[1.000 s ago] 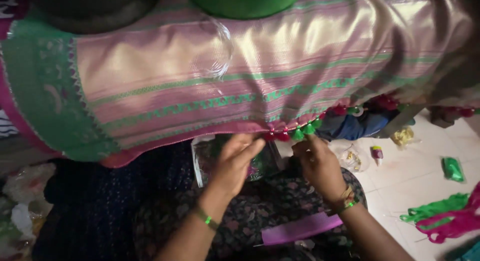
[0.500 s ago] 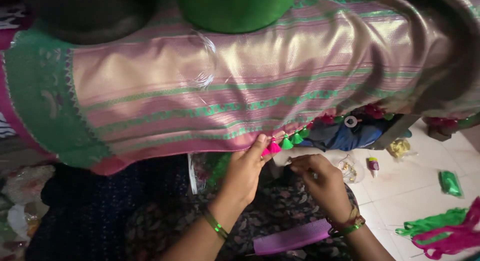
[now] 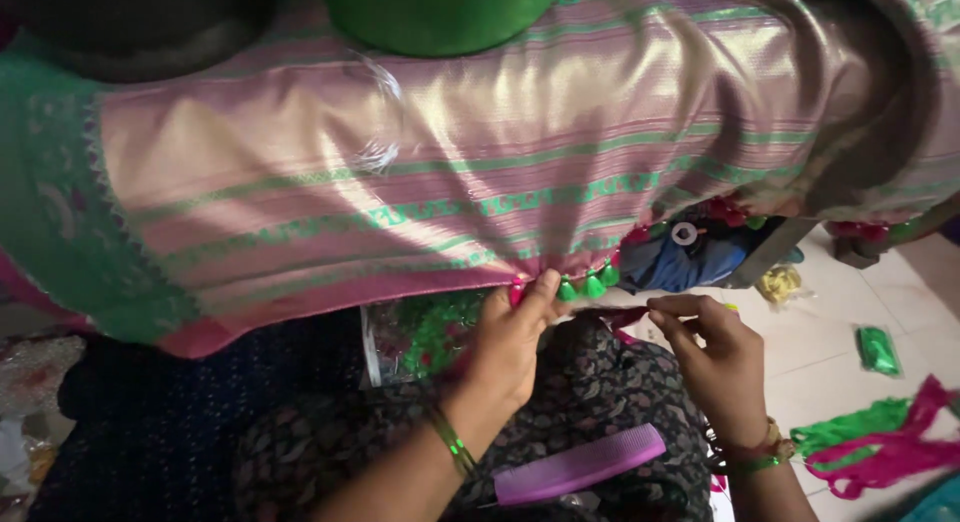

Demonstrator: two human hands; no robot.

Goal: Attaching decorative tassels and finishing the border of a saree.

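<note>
A shiny pink and gold cloth point(image 3: 420, 172) with green woven stripes hangs over a raised surface in front of me. Small green and pink tassels point(image 3: 590, 282) dangle from its lower hem. My left hand point(image 3: 510, 337) pinches the hem just left of the tassels, thumb up against the cloth. My right hand point(image 3: 715, 352) is a little to the right, fingers pinched on a thin dark pink thread that runs toward the hem. Both wrists wear green bangles.
A purple comb point(image 3: 580, 464) lies on my patterned lap. A clear bag of green thread point(image 3: 420, 332) sits under the cloth. Green and pink thread bundles point(image 3: 870, 442) lie on the tiled floor at right. A green round container point(image 3: 440, 12) stands on the cloth.
Both hands have shifted slightly left and lower along the hem. My right hand has drawn away from the tassels to the right, pulling the thread out.
</note>
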